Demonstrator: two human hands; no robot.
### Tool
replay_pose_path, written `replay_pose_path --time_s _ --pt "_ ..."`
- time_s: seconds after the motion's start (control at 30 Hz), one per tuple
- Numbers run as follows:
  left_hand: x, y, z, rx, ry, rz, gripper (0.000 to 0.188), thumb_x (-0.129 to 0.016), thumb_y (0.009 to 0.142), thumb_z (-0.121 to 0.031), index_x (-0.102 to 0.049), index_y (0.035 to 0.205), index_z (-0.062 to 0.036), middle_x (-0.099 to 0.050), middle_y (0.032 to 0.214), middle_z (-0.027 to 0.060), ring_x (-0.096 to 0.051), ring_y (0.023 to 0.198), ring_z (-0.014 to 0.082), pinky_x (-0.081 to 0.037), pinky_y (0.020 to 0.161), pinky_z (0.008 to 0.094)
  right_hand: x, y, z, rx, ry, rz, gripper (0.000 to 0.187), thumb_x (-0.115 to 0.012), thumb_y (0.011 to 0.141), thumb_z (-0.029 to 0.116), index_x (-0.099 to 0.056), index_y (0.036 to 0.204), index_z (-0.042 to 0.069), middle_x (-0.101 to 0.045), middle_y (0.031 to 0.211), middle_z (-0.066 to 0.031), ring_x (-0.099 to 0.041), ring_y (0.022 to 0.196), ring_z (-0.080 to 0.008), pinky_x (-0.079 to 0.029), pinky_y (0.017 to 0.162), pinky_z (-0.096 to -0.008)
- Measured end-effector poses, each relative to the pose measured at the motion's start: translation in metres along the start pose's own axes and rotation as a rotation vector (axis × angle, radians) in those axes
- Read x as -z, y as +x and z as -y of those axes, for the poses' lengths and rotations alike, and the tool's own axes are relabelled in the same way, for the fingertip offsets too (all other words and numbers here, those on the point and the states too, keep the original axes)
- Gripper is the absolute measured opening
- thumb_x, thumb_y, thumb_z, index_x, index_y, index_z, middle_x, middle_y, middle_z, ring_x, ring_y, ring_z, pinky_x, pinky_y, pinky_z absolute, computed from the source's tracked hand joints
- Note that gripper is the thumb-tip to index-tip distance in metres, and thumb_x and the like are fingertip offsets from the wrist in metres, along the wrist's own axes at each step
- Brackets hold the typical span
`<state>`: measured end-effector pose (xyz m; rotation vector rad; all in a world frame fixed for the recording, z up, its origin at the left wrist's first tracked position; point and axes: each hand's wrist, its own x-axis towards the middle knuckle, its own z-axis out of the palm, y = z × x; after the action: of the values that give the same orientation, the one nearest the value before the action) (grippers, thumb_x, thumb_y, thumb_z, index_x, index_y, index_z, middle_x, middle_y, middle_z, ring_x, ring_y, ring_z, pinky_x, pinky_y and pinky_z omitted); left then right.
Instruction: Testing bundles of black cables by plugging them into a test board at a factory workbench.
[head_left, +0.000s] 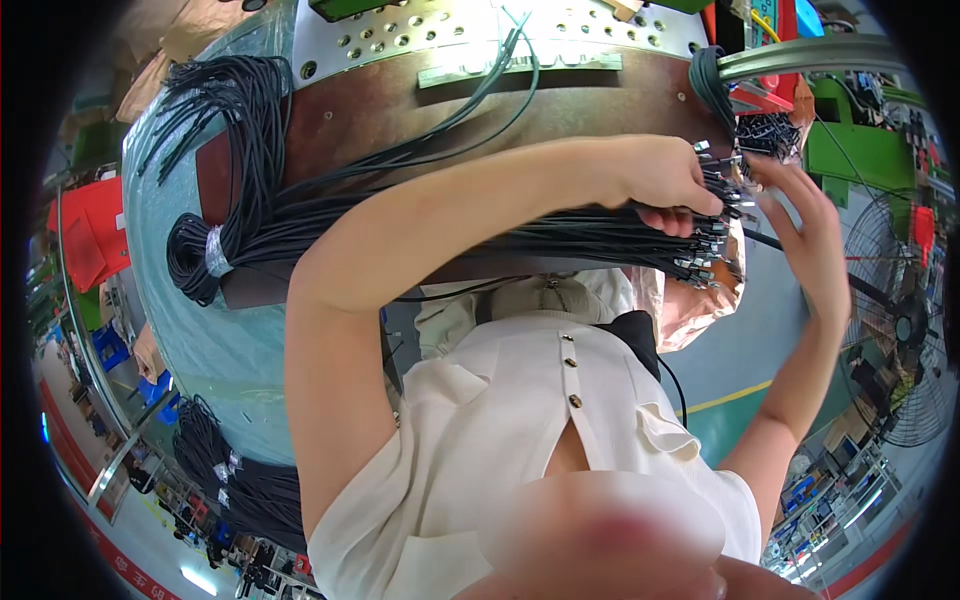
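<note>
Left hand is curling over long black cables, silver metal connectors protruding beyond; right hand hovering alongside; can't tell either pinch.

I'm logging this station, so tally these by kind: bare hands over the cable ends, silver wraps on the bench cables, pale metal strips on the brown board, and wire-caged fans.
Hands, left hand and right hand: 2
Silver wrap: 1
Metal strip: 1
Caged fan: 1
Total: 5
</note>
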<state>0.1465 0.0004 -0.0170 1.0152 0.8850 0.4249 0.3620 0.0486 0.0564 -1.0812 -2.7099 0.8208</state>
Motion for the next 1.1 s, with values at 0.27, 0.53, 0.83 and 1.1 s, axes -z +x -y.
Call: replay_pose_path --time_s 0.27,0.53,0.83,1.1 --pt "-0.064 -0.084 0.052 -0.161 -0.801 -0.550 0.028 -0.049 0.102 -0.028 -0.060 0.104 -0.0024 -0.052 0.068 0.0002 -0.044 0.054 0.0055 -0.033 0.047 0.0207 -0.117 0.150 0.015 0.588 -0.215 -0.264 0.028 -0.064 0.087 0.022 -0.060 0.110 0.006 -0.063 0.097 -0.0135 -0.061 0.093 -0.0319 -0.050 0.080 -0.0403" --pt "-0.054 -0.115 0.073 -0.300 -0.958 -0.661 0.036 -0.046 0.102 -0.038 -0.057 0.107 -0.0040 -0.043 0.059 -0.0015 -0.033 0.049 0.0043 -0.027 0.046 0.0200 -0.121 0.110 0.020 0.575 -0.067 -0.202 0.035 -0.071 0.077 0.012 -0.058 0.109 0.008 -0.061 0.103 -0.0092 -0.057 0.097 -0.0312 -0.047 0.083 -0.0410" --pt "-0.057 -0.128 0.072 -0.120 -0.859 -0.678 0.033 -0.043 0.104 -0.025 -0.058 0.113 0.0025 -0.068 0.104 0.0171 -0.066 0.087 0.0198 -0.053 0.073 0.0297 -0.130 0.083 0.046 0.765 -0.268 -0.461 0.033 -0.067 0.068 0.011 -0.063 0.101 0.008 -0.059 0.092 -0.0038 -0.059 0.086 -0.0233 -0.048 0.074 -0.0343" --pt "-0.041 -0.139 0.075 -0.465 -1.076 -0.704 0.035 -0.040 0.105 -0.030 -0.055 0.117 -0.0019 -0.037 0.058 -0.0039 -0.028 0.048 0.0034 -0.024 0.045 0.0202 -0.141 0.093 0.078 0.645 0.001 -0.200 0.031 -0.061 0.064 -0.005 -0.061 0.093 0.005 -0.059 0.090 -0.0066 -0.058 0.087 -0.0270 -0.051 0.074 -0.0355"
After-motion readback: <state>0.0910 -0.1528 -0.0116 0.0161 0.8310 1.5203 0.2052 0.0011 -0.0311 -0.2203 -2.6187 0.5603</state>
